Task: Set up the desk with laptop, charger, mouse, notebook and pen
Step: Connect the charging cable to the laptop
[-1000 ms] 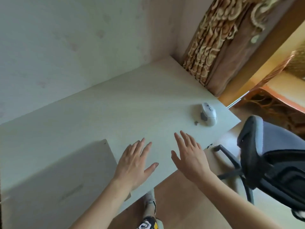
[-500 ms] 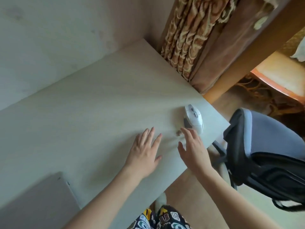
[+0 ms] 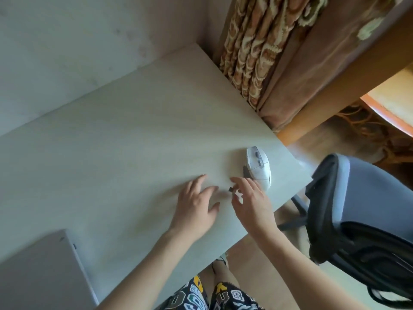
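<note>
A: Mouse (image 3: 259, 167) sits near the table's (image 3: 111, 153) right front corner, upright, buttons facing away.
B: And the laptop (image 3: 40, 271)?
A: Closed, at the front left edge.
B: The hands?
A: Right hand (image 3: 251, 202) is just beside the mouse, thumb and forefinger pinching a small dark dongle (image 3: 232, 189); narrow grip. Left hand (image 3: 196, 204) hovers flat, fingers spread wide, holding nothing.
B: Anything else?
A: Chair (image 3: 357, 209) right of the table.

The one camera sits on my head; it looks forward and down at the worktop (image 3: 125, 139) from above, tipped to one side; it is close, so my arms come in from the bottom edge; the wall is at the top, the chair (image 3: 362, 211) on the right.
</note>
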